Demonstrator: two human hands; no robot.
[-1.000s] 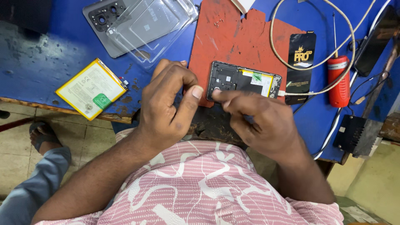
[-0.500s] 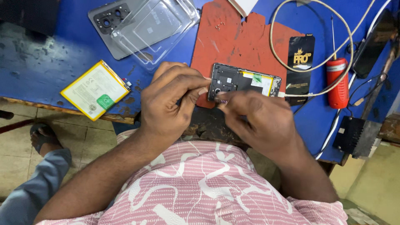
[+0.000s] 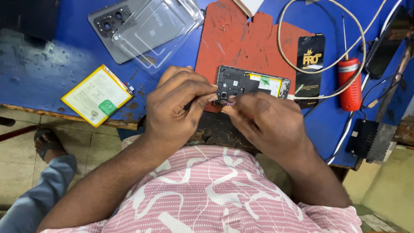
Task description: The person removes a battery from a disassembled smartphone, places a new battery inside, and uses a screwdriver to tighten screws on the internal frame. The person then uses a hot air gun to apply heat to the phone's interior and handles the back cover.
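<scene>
Both hands meet at the near end of an opened phone [image 3: 252, 84] that lies with its back off on a red mat [image 3: 246, 41], close to the tabletop's [image 3: 34, 64] near edge. The left hand [image 3: 177, 108] is closed, fingertips pinched on what looks like a thin dark tool, though too little of it shows to be sure; the right hand [image 3: 269, 123] is curled with its fingertips pressed at the phone's corner by the camera module, where a small pinkish part [image 3: 230, 103] shows between the two hands. The step in hand seems to be fine work on a small piece at that corner, and the next move likely calls for a steady pinch and a very short, careful lift or push, not force. Room is tight: the phone sits just beside the tabletop edge, so anything dropped could fall to the floor. To the right lie a cable [image 3: 327, 64], a black packet [image 3: 310, 69] and a red tool [image 3: 350, 84]; to the left, well apart, a battery [image 3: 97, 95], the grey back cover [image 3: 116, 30] and a clear case [image 3: 159, 30]. Loose screws [image 3: 223, 28] rest on the mat beyond the phone
</scene>
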